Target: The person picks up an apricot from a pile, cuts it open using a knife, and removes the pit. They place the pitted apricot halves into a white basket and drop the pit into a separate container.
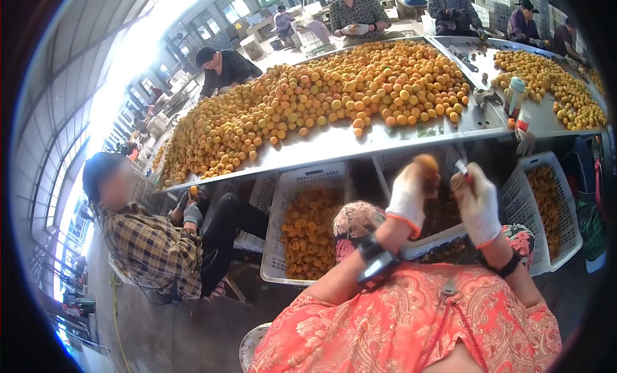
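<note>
My left hand [409, 196], in a white glove with an orange cuff, is closed around an apricot [425, 162]. Close by on the right, my right hand [479, 206] wears a similar white glove. Its fingers grip a small knife [461, 167] with a short metal blade and a bit of red at the handle. The blade points up and left toward the fruit, apart from it. Both hands are raised over a crate [437, 237] between my knees, its contents dark and partly hidden by my left hand.
A metal table [283, 156] ahead bears a large heap of apricots [308, 97]. White crates of split fruit stand left [273, 244] and right [569, 206]. A bottle [514, 98] stands on the table. A person in a plaid shirt [154, 244] sits at left; several others sit beyond.
</note>
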{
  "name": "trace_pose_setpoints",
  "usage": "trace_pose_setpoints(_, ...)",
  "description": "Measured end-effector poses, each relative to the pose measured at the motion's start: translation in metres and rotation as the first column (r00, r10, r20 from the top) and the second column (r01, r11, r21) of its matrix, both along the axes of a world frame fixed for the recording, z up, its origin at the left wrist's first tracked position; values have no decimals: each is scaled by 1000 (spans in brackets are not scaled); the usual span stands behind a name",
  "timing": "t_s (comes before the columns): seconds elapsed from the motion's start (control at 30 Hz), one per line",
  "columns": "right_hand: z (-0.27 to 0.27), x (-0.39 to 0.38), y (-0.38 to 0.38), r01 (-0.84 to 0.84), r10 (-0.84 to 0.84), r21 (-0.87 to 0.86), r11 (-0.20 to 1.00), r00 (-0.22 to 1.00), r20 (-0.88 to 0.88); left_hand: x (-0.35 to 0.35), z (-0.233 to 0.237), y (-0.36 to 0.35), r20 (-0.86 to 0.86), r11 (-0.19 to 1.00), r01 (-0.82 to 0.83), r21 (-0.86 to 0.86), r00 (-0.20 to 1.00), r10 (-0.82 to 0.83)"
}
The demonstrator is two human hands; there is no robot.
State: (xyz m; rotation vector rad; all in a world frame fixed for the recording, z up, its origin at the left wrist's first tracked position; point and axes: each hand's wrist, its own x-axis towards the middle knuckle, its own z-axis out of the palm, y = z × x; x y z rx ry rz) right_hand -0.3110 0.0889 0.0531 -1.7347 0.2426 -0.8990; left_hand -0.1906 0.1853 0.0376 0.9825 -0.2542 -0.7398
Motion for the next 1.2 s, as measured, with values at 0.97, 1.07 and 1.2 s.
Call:
trace_pose_setpoints(0.97, -20, 20, -32, -96, 33, 344, 934, 982, 184, -14, -27, -4, -324, 764, 461, -451, 713, -622)
trace_pose_setpoints(1.07, -14, 21, -33, -25, -86, 602, 798, 984, 155, -16, -6, 0, -348, 910, 306, -279, 851, -393)
trace_pose_setpoints(1.2, -6, 17, -14, -104, 110, 243, 964, 994, -14, -23, -20, -9, -518, 947, 183, -265, 801, -300)
